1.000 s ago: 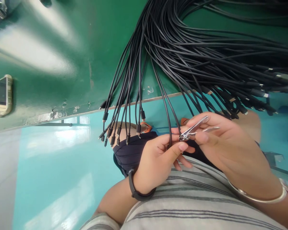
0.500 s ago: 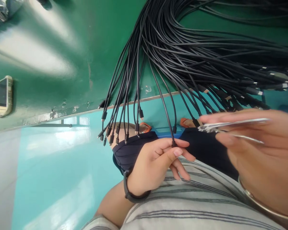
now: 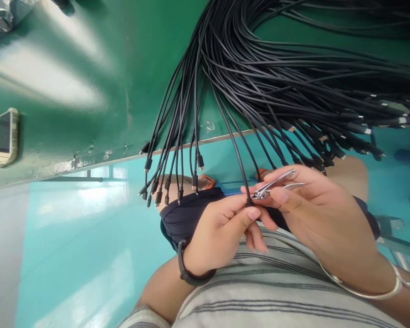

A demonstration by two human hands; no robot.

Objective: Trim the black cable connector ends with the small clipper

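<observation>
Beyond the near edge of the green table, above the person's lap, one black cable hangs down to the left hand, whose thumb and forefinger pinch it close to its lower end. The other fingers are loosely extended. That low grip probably steadies the end, since the cable would otherwise swing freely.

The right hand pinches a small metal clipper between its thumb and fingers, palm turned inward. Holding it by the lever end seems to leave the cutting end clear — and lets a squeeze of one hand work it. Whether the blades meet is too small to tell; the cutting tip is right beside the cable, just above the left thumb, perhaps touching.

The cable's long axis runs from the bundle on the table down toward the person's body, slanting slightly rightward; its end is hidden among the left fingers. The clipper lies across that line: its long axis is tilted, cutting tip to the lower left, lever end to the upper right.

To the left, more connector ends dangle past the table edge — likely left overhanging so that each is easy to reach — pointing mostly downward.
</observation>
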